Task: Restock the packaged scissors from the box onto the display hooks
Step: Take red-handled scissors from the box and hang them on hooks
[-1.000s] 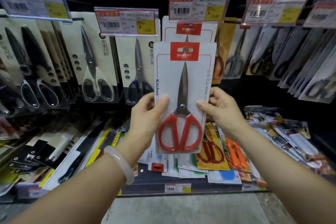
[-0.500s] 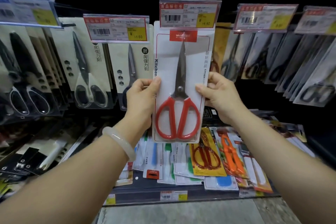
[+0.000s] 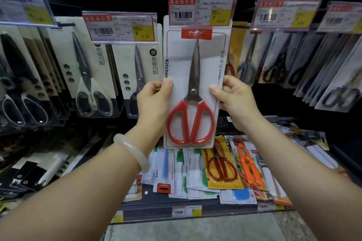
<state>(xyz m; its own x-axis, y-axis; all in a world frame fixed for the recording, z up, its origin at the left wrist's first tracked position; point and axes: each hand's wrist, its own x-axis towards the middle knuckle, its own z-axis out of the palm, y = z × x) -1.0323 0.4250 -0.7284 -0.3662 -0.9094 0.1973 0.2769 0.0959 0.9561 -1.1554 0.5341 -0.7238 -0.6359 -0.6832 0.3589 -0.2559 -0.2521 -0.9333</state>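
Red-handled scissors pack [image 3: 195,88] — upright, under price tag [image 3: 201,10]

- A shop aisle: carded scissors [image 3: 94,76] hang in rows
- Price tags [image 3: 201,10] with barcodes sit above
- Packaged kitchen tools [image 3: 221,164] lie on the shelf below

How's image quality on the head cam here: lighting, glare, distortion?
Head view: dim aisle, backboard nearly black; the red-handled scissors pack held by the left hand and right hand is lit and sharp. Wide-angle bowing tilts the price tags and hanging packs at the edges; side tags read soft; faint glare on the plastic packs.
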